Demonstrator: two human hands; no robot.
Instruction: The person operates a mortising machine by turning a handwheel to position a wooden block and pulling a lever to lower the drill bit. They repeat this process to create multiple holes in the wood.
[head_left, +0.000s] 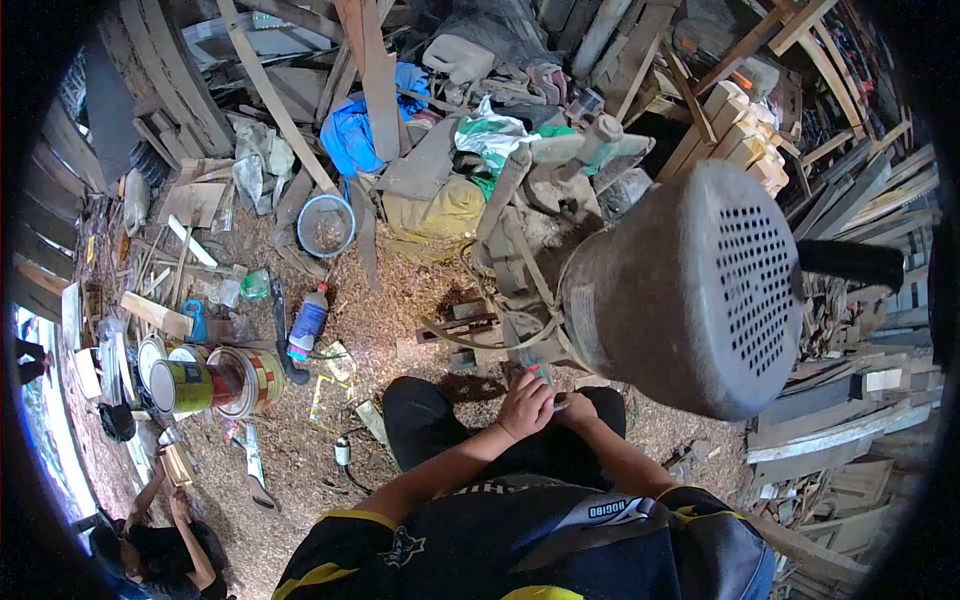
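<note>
My left hand (pixel 526 402) is closed in front of me, over my knees, with a small red bit showing just past its fingers. Close beside it on the right, my right hand (pixel 576 410) is also closed, and a short metallic edge shows between the two. What either hand grips is mostly hidden. Both are just below a dusty machine with a large grey motor (pixel 640 290), whose rounded end cover is full of small holes. A loose cable (pixel 490 345) loops from the machine's side near my hands.
Wood shavings cover the floor. To the left are a blue-labelled bottle (pixel 308 322), paint cans (pixel 250 382), a saw (pixel 256 468) and a round bucket (pixel 326 226). Another person (pixel 165 550) sits at lower left holding a wood piece (pixel 178 464). Timber piles (pixel 845 420) line the right.
</note>
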